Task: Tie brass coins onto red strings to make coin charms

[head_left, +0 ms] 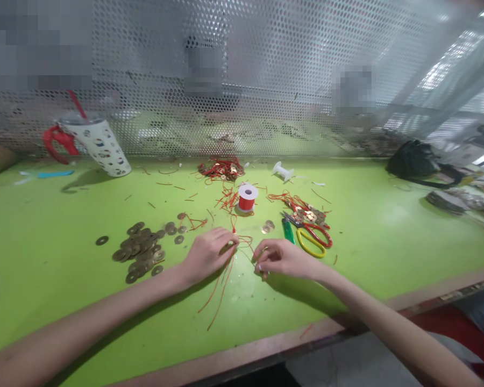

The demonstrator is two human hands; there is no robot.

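On my feed, my left hand (pixel 212 248) pinches the red cord (pixel 234 230), likely steadying it — my right hand (pixel 280 258), fingertips nearly closed, seems to grip its slack side for guidance.

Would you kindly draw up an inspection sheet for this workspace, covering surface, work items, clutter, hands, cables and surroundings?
Surface: green tabletop, scattered with cord scraps.
Work items: red cord, red-wound spool, loose holed coins, scissors, green-handled tool.
Clutter: patterned tumbler with straw; white spool.
Hands: left hand pinches the red cord; right hand beside it, grip unclear.
Cables: nothing seen.
Surroundings: perforated screen behind; black bag at right.
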